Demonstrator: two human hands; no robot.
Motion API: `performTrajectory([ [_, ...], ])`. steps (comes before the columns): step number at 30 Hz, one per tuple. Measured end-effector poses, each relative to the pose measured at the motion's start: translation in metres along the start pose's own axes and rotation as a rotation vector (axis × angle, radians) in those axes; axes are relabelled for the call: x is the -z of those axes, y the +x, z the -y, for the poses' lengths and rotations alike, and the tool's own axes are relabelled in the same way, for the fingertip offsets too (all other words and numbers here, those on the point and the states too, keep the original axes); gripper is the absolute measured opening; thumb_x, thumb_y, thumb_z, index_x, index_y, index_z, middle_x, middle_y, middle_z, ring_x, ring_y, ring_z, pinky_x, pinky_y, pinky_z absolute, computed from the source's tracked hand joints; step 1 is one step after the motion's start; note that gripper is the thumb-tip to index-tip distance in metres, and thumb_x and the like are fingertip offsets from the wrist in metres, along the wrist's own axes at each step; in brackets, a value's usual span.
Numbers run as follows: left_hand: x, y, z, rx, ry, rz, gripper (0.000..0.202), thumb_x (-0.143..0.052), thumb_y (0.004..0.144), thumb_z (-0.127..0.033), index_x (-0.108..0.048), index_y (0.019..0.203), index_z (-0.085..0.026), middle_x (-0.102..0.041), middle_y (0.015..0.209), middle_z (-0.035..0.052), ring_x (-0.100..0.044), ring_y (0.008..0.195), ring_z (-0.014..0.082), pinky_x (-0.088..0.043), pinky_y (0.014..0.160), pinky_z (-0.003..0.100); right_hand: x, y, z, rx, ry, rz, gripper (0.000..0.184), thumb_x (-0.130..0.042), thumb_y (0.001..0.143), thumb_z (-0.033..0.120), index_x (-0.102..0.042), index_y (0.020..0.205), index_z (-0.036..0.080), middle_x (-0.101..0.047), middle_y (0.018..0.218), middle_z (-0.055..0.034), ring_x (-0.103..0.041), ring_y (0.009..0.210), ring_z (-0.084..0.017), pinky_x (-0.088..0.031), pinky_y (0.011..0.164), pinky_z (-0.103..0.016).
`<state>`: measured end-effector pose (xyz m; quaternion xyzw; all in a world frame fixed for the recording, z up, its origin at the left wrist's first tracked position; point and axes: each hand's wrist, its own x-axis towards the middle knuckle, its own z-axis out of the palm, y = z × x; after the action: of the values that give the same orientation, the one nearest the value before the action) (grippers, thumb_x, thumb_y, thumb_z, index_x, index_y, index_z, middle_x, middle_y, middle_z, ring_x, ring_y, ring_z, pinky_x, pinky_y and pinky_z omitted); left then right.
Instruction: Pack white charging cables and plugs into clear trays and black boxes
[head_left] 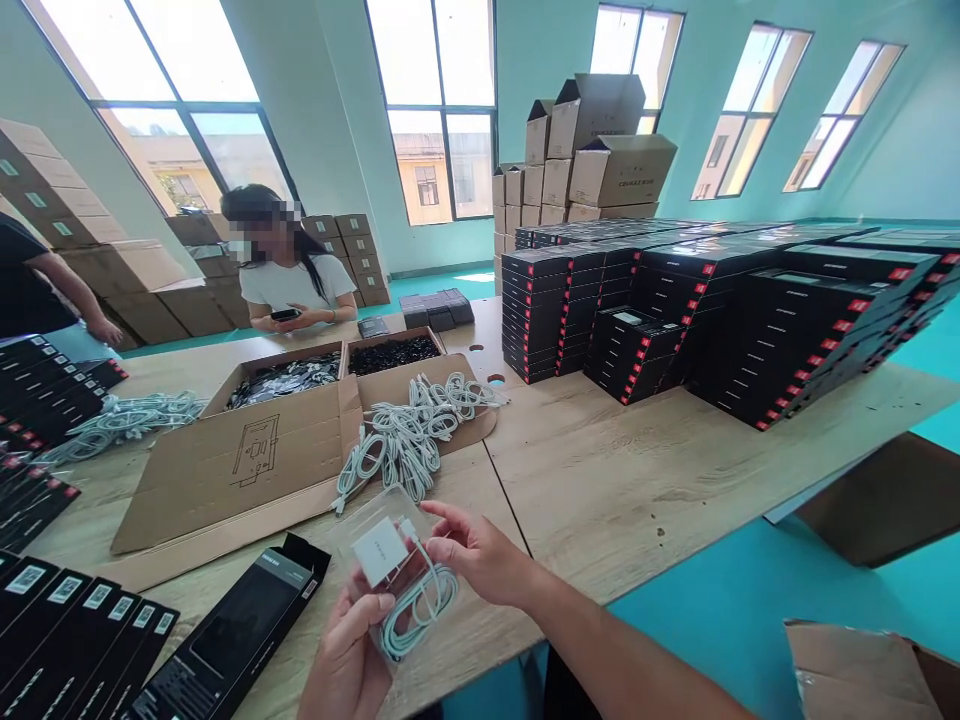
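My left hand (351, 640) is closed round a clear plastic tray (367, 518) near the table's front edge, with its thumb on top. In the tray lie a white power adapter (380, 552) and a coiled white charging cable (412, 622). My right hand (480, 552) is at the tray's right side, thumb and forefinger at the cable close to its plug; its other fingers are partly hidden. Beyond the tray, a heap of bundled white cables (409, 430) lies on a cardboard flap. An open-ended black box (240, 630) lies left of my left hand.
Stacked black boxes (787, 340) cover the table's right rear. An open carton (285, 380) holds many small packets. More black boxes (67, 630) lie at left. Across the table sits a person (300, 280) holding a phone; another person (52, 280) stands at far left.
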<state>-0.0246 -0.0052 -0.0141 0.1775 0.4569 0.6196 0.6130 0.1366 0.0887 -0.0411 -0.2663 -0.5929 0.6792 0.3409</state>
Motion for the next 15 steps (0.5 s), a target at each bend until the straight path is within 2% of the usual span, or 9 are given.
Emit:
performTrajectory([
  [5,-0.002,-0.001,0.001,0.006,-0.005,-0.035,0.089,-0.082,0.057,-0.017,-0.059,0.142,-0.029,-0.079,0.119,0.0072,-0.066,0.124,0.0369,-0.062,0.086,0.037,-0.006,-0.006,-0.001,0.089,-0.229,-0.033,0.058,-0.060,0.096,0.032,-0.048,0.153,0.030,-0.064,0.108,-0.0021,-0.054,0.078,-0.012,-0.044,0.067,-0.025],
  [8,-0.006,-0.004,-0.006,0.018,0.019,-0.061,0.099,-0.082,0.051,-0.019,-0.053,0.146,-0.029,-0.081,0.113,0.0069,-0.070,0.116,0.0383,-0.063,0.079,0.037,0.000,-0.002,0.005,0.031,-0.089,0.051,0.071,-0.071,0.089,0.033,-0.044,0.155,0.031,-0.064,0.106,-0.0013,-0.057,0.077,-0.012,-0.046,0.064,-0.024],
  [11,-0.014,-0.008,-0.012,0.078,0.107,-0.005,0.101,-0.078,0.051,-0.018,-0.049,0.148,-0.025,-0.080,0.112,0.0102,-0.071,0.111,0.0396,-0.062,0.072,0.037,0.011,0.005,0.016,-0.061,0.146,0.092,0.087,-0.080,0.079,0.036,-0.040,0.156,0.029,-0.062,0.102,-0.0006,-0.061,0.075,-0.012,-0.049,0.058,-0.022],
  [13,-0.022,-0.010,-0.012,0.142,0.171,0.046,0.101,-0.073,0.053,-0.016,-0.045,0.149,-0.023,-0.077,0.117,0.0126,-0.072,0.110,0.0391,-0.061,0.074,0.039,0.017,0.010,0.023,-0.073,0.219,0.064,0.083,-0.078,0.081,0.041,-0.043,0.154,0.029,-0.063,0.098,0.0004,-0.061,0.072,-0.012,-0.051,0.056,-0.021],
  [15,-0.027,-0.009,-0.010,0.172,0.243,0.079,0.098,-0.070,0.058,-0.019,-0.040,0.151,-0.023,-0.074,0.124,0.0142,-0.071,0.111,0.0380,-0.061,0.082,0.044,0.022,0.013,0.028,-0.078,0.219,0.064,0.068,-0.075,0.084,0.046,-0.055,0.145,0.027,-0.065,0.095,0.0005,-0.061,0.069,-0.010,-0.052,0.056,-0.021],
])
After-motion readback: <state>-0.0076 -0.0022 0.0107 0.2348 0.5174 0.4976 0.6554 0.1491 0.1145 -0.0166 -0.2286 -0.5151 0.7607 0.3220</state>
